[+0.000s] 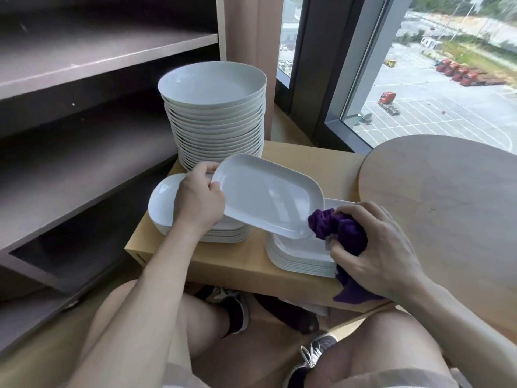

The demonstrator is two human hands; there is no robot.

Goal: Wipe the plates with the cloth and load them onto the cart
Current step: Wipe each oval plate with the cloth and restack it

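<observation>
While tilted over the low wooden table (212,264), rectangular plate (268,197) sits gripped in left hand (200,203) by its short edge.
R hand (383,247) balled tight on purple cloth (340,229), touching plate's lower corner, above rect plate stack (299,259); round plate stack (215,119) behind.

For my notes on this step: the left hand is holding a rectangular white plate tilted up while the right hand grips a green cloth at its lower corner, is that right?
Nearly right, but the cloth is purple, not green, as the head view shows. The rest holds: the left hand holds the rectangular white plate tilted up, and the right hand grips the cloth at the plate's lower corner.
</observation>
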